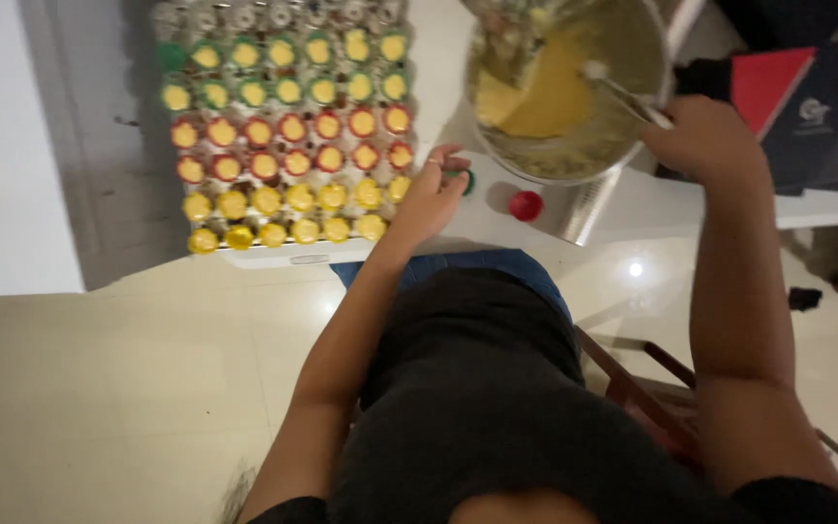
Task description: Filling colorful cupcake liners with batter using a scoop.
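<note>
A metal mixing bowl [574,92] partly filled with yellow batter [540,97] is seen near the far edge of the white bench [632,199], tilted toward the viewer. The handle of a metal spoon [623,94] is clasped in the right hand [705,136], the grip closed around it, and the spoon's head is dipped into the batter. A tray [288,126] of small cups is set to the left of the bowl, reaching down to the near edge of the bench – the cups are arranged in rows by rim colour: green farthest, red in the middle, yellow nearest, each filled with yellow batter. The left hand [434,194] is rested at the right edge of the tray, fingers loosely curled and nothing clearly held; a small green cup [467,179] is just touched by the fingertips. A single red cup [526,205] is seen on the bench between the left hand and the bowl – apart from both. Pale floor is visible beneath the near bench edge.
</note>
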